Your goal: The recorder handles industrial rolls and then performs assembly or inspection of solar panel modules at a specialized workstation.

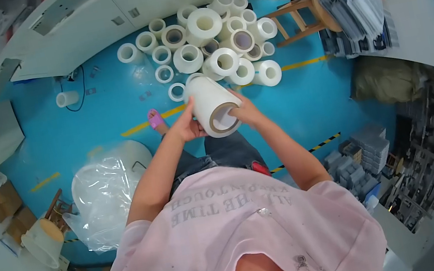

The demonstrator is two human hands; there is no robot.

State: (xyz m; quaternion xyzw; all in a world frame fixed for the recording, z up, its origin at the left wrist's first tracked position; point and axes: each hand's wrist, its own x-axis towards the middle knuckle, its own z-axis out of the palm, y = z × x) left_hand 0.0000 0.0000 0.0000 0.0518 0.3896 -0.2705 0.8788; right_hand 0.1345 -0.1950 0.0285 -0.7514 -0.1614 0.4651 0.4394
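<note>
Right now both hands grip one big white roll of film (213, 105), held above the person's lap — the left hand (187, 126) wraps its side at nine o'clock, the right hand (245, 112) closes on its cardboard-core end at three o'clock. At twelve o'clock, a pile of white rolls (212, 43) stands on the blue floor (109, 114). A clear plastic bag (104, 196) lies at eight o'clock.

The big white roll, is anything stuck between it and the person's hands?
No, nothing visible is in the way. The left hand presses right against the side of the big white roll, and the right hand touches its open end. The other rolls stand apart on the blue floor beyond.
</note>
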